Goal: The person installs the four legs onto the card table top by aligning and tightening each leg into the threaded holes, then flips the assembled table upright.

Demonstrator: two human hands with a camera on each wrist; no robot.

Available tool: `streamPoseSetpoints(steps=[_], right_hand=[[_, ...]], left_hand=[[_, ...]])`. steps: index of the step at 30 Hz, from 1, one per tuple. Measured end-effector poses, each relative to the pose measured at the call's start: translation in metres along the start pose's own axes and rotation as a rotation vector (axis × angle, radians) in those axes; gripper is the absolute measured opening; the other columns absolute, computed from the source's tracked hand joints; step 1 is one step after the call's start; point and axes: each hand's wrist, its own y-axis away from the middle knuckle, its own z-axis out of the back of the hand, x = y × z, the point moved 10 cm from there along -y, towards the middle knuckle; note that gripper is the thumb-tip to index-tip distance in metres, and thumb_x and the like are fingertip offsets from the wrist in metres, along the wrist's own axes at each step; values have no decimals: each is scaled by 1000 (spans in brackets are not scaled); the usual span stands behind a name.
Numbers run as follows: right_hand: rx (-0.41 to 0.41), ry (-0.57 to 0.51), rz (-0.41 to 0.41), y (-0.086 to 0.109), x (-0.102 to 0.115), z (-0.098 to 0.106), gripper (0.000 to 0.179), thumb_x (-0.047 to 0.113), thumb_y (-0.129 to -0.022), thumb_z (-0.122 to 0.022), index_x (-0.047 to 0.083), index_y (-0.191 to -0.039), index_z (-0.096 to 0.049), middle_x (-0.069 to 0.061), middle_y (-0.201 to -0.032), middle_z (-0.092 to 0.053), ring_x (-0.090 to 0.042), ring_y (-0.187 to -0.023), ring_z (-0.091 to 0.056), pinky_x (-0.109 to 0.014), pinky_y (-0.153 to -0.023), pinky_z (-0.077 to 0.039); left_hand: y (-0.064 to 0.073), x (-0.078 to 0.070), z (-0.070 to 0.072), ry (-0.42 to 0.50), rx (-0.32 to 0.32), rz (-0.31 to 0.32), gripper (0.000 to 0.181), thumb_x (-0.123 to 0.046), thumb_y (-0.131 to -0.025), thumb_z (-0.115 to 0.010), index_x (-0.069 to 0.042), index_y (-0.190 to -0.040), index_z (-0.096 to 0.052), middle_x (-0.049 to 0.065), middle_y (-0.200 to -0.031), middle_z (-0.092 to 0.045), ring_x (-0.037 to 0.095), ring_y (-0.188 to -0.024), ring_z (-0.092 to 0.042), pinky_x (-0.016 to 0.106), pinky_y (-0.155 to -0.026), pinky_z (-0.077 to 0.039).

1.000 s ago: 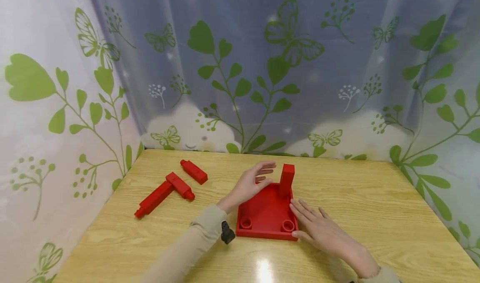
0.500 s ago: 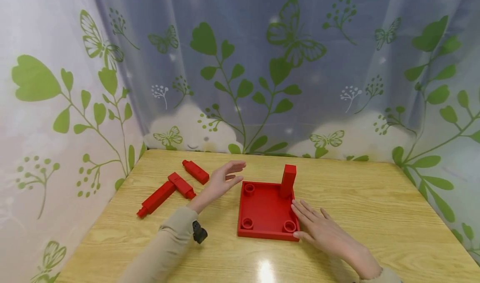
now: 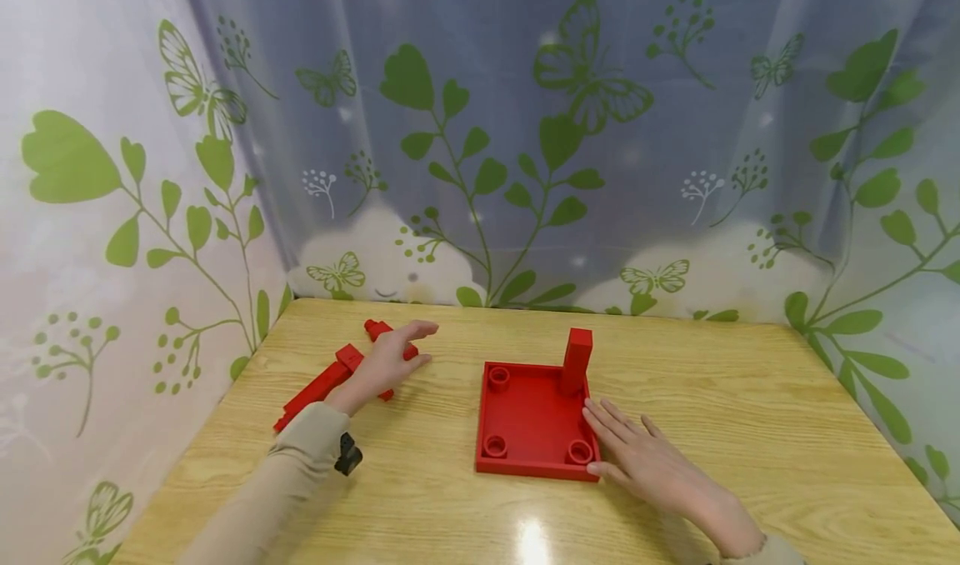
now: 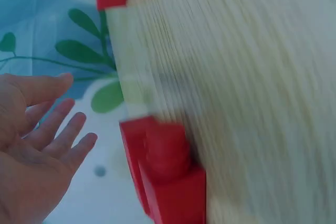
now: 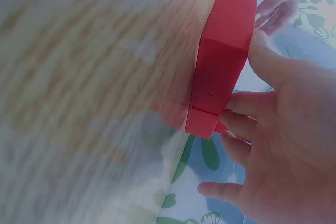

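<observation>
A red square tray-like base (image 3: 528, 468) lies on the table, with round sockets in three corners. In its far right corner a red square post (image 3: 577, 357) stands upright. My right hand (image 3: 652, 465) rests along the base's right edge, fingers nearly straight; the right wrist view shows the fingertips against the base's wall (image 5: 223, 61). Over on the left, my left hand (image 3: 381, 369) hovers above loose red posts, fingers apart and holding nothing. It partly hides a far post (image 3: 377, 329) and a middle post (image 3: 349, 355). Another post (image 3: 313, 387) lies nearer the left.
The wooden table (image 3: 712, 382) reaches back to a patterned curtain (image 3: 480, 173), with more of the fabric on both sides. A black wrist device (image 3: 348, 455) sits at the left sleeve.
My left hand has moved left from over the base to above the loose posts, uncovering the far left socket. My right hand has stayed against the base.
</observation>
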Motion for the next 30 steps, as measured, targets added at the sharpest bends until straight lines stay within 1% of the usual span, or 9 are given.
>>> streamPoseSetpoints(steps=[3, 4, 6, 8, 12, 15, 20, 24, 30], right_hand=[[-1, 6, 2, 0, 0, 0, 73, 52, -103, -50, 5, -157, -35, -13, -165, -29, -38, -150, -28, -74, -111, -26], [-2, 8, 3, 0, 0, 0, 73, 51, -103, -50, 5, -157, -35, -13, -165, -29, -38, -150, -28, -74, -111, -26], [0, 8, 2, 0, -1, -1, 73, 52, -103, -50, 5, -157, -35, -13, -165, -29, -38, -150, -28, -74, -111, -26], [1, 6, 1, 0, -1, -1, 73, 52, -103, -50, 6, -158, -35, -13, -165, -29, -38, -150, -28, -74, -111, -26], [1, -5, -4, 0, -1, -1, 74, 52, -103, -50, 6, -158, -34, -13, -165, -29, -38, -150, -28, -74, -111, -26], [4, -13, -6, 1, -1, 0, 73, 51, -103, -50, 6, -158, -34, -14, -165, -29, -38, -150, -27, -74, -111, -25], [11, -19, -6, 1, -1, 0, 73, 52, -103, -50, 5, -158, -34, -14, -165, -28, -39, -150, -27, -74, -111, -24], [6, -12, -4, 1, -1, 1, 74, 52, -103, -50, 5, -158, -34, -14, -165, -28, -39, -150, -27, -75, -111, -25], [9, -13, -7, 1, -3, -1, 74, 52, -103, -49, 6, -158, -33, -14, -165, -28, -38, -151, -26, -74, -111, -25]], left_hand=[[-1, 9, 3, -97, 29, 22, 49, 0, -93, -71, -1, -140, -56, 18, -139, -61, 34, -116, -63, 49, -99, -52], [-1, 11, 4, -116, 44, 32, 49, 1, -92, -71, -1, -139, -56, 19, -137, -61, 33, -106, -65, 47, -95, -54], [-2, 16, 5, -148, 75, 52, 48, 2, -92, -70, 0, -138, -57, 21, -135, -62, 29, -93, -63, 43, -88, -54], [-3, 21, 4, -178, 111, 64, 47, 4, -92, -69, 1, -137, -57, 21, -133, -62, 26, -87, -60, 41, -84, -53], [-4, 29, 0, -242, 170, 68, 44, 8, -91, -67, 3, -134, -58, 22, -132, -62, 30, -105, -63, 44, -92, -54], [-7, 33, -4, -292, 190, 38, 42, 12, -89, -66, 4, -130, -62, 22, -129, -64, 36, -116, -61, 49, -98, -52], [-10, 36, -8, -362, 193, -13, 39, 16, -85, -63, 2, -122, -67, 20, -123, -67, 37, -114, -62, 49, -99, -52], [-13, 36, -10, -411, 181, -33, 34, 11, -86, -69, -2, -117, -69, 16, -115, -67, 33, -105, -62, 46, -94, -53], [-15, 30, -10, -391, 153, -69, 30, 2, -86, -77, -5, -115, -69, 11, -109, -67, 29, -100, -62, 44, -90, -54]])
